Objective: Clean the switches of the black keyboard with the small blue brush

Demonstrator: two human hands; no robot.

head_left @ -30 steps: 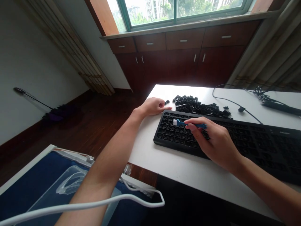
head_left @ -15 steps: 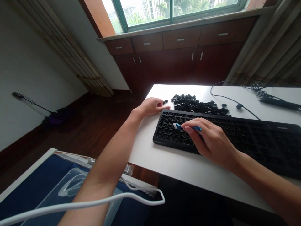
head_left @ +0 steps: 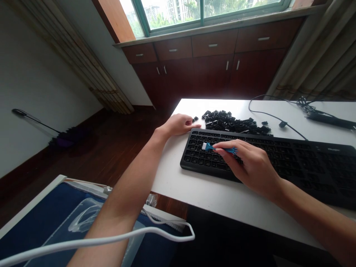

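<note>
A black keyboard (head_left: 200, 170) with its keycaps off lies on the white table, rows of bare sockets facing up. Between thumb and fingers, my right hand (head_left: 247, 159) pinches a small blue brush (head_left: 210, 147). Its white bristles point left, over the sockets at the keyboard's left end; whether they touch is hard to see. My left hand (head_left: 179, 124) rests by the far left corner of the keyboard, fingers curled in and the thumb lying along the corner. Just beyond the keyboard sits a heap of loose black keycaps (head_left: 219, 120).
A black cable (head_left: 263, 97) curves over the table (head_left: 172, 174) at the back right. One stray keycap (head_left: 264, 123) lies right of the heap. A white cord (head_left: 111, 239) crosses the lower left, above a blue zippered surface (head_left: 50, 218).
My right hand has shifted the brush slightly left and turned it, so the bristles show broader. My left hand and the keyboard stay in place.
</note>
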